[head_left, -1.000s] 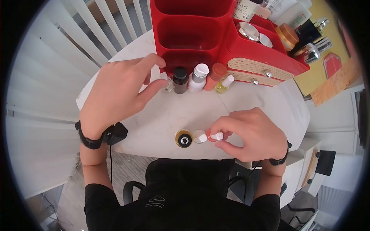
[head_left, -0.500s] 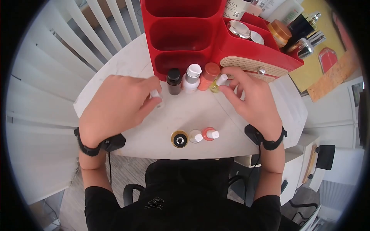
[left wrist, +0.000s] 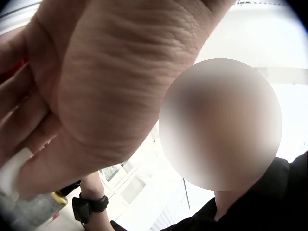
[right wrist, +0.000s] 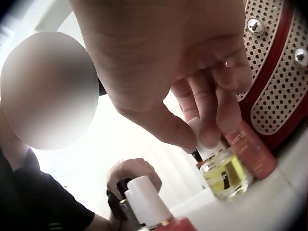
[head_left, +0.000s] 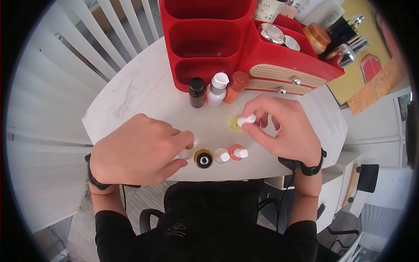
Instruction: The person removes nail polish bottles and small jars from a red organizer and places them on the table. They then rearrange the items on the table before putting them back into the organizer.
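Beside the row of bottles near the table's front edge, my left hand (head_left: 142, 150) pinches a small clear nail polish bottle (head_left: 185, 153) by its white cap (left wrist: 13, 173). The hand hides most of that cap in the head view. My right hand (head_left: 288, 124) pinches the white cap of a nail polish bottle with yellow liquid (right wrist: 224, 178), close over the table behind the row. In that row stand a gold bottle with a black top (head_left: 203, 158), a white-capped clear bottle (head_left: 221, 155) and a red nail polish bottle (head_left: 238, 152).
Farther back stand a dark bottle (head_left: 197, 94), a white pump bottle (head_left: 216, 89) and an orange-red bottle (head_left: 236, 87). Behind them rises a red organizer (head_left: 244, 48) with cosmetics on its right side and two small drawers. White slats (head_left: 48, 109) line the left.
My left hand has taken the clear bottle from the back row and brought it to the front row. My right hand let go of the red bottle, then took the yellow one and drew it forward.
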The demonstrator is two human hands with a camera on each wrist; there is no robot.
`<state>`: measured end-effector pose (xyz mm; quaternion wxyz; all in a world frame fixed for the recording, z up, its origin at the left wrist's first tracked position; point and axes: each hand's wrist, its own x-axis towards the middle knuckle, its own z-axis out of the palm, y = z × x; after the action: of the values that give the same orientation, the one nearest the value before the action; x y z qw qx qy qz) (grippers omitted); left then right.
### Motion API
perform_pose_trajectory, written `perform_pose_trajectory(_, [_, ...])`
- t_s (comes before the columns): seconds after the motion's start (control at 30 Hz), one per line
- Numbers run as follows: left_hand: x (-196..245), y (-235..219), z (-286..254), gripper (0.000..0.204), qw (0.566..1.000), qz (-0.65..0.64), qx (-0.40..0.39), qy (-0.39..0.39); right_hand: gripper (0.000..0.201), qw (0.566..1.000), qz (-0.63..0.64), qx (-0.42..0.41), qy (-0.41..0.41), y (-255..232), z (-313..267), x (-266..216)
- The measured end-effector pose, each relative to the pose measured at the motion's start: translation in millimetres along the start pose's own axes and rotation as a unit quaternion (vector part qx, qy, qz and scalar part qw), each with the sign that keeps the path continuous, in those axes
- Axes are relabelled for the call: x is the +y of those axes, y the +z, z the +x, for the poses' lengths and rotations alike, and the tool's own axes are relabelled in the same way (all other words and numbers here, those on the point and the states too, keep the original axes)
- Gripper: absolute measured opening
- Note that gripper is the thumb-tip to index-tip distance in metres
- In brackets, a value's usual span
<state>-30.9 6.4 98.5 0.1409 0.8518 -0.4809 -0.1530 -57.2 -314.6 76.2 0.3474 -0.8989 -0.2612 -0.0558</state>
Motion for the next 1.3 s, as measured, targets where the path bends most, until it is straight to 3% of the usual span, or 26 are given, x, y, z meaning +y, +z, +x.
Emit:
perform_pose_trajectory(0.23, [-7.0,-11.7,4.1,0.031,0.998,-0.045,0.041,-0.022,0.011,0.995,0.03,-0.083,-0.041,3.8,0.2,-5.5])
perform_pose_trajectory(0.33, [-23.0,-1.7,16.6,0.029,0.975,-0.008,0.216,-0.047,0.009,0.993,0.054,-0.107,-0.022,7.2,1.4,-2.5])
perform_pose_trajectory(0.37, [-24.5,-0.5,21.9,0.029,0.975,-0.008,0.217,-0.046,0.009,0.993,0.053,-0.107,-0.023,6.7,1.8,-2.5])
perform_pose_trajectory(0.43, [-26.2,0.7,30.8,0.031,0.953,0.021,0.292,-0.073,0.012,0.991,0.058,-0.117,-0.019,5.9,3.3,-2.7])
perform_pose_trajectory(0.53, [-34.1,10.7,41.0,0.033,0.946,0.047,0.316,-0.055,0.015,0.992,0.078,-0.096,-0.019,4.8,3.1,-1.3])
perform_pose_trajectory(0.67, [-43.9,17.8,48.0,0.03,0.948,0.055,0.31,-0.038,0.023,0.994,0.082,-0.069,-0.012,4.5,4.1,6.8])
perform_pose_trajectory(0.73, [-43.4,14.9,47.6,0.026,0.953,0.073,0.29,-0.045,0.033,0.999,0.037,0.024,0.014,8.5,6.4,8.7])
perform_pose_trajectory(0.77, [-40.7,12.0,45.3,0.026,0.953,0.073,0.29,-0.045,0.033,0.999,0.037,0.024,0.015,12.8,9.7,9.0])
perform_pose_trajectory(0.83, [-31.3,4.4,38.1,0.024,0.962,0.052,0.26,-0.06,0.046,0.993,-0.035,0.115,-0.009,22.1,17.1,11.3])
perform_pose_trajectory(0.97, [-26.6,1.7,28.1,0.026,0.975,-0.004,0.223,-0.018,0.05,0.993,-0.064,0.101,-0.021,30.1,21.4,24.5])
perform_pose_trajectory(1.03, [-28.9,6.2,26.7,0.029,0.977,-0.073,0.195,0.039,0.043,0.989,-0.075,0.123,-0.034,32.9,24.6,24.4])
perform_pose_trajectory(1.13, [-22.5,5.2,29.3,0.031,0.986,-0.083,0.135,0.042,0.037,0.992,-0.075,0.098,-0.003,22.8,20.5,18.9])
perform_pose_trajectory(1.3, [-20.0,-4.3,29.0,0.032,0.986,-0.108,0.108,0.063,0.033,0.997,-0.037,0.053,-0.029,-1.4,9.3,1.6])
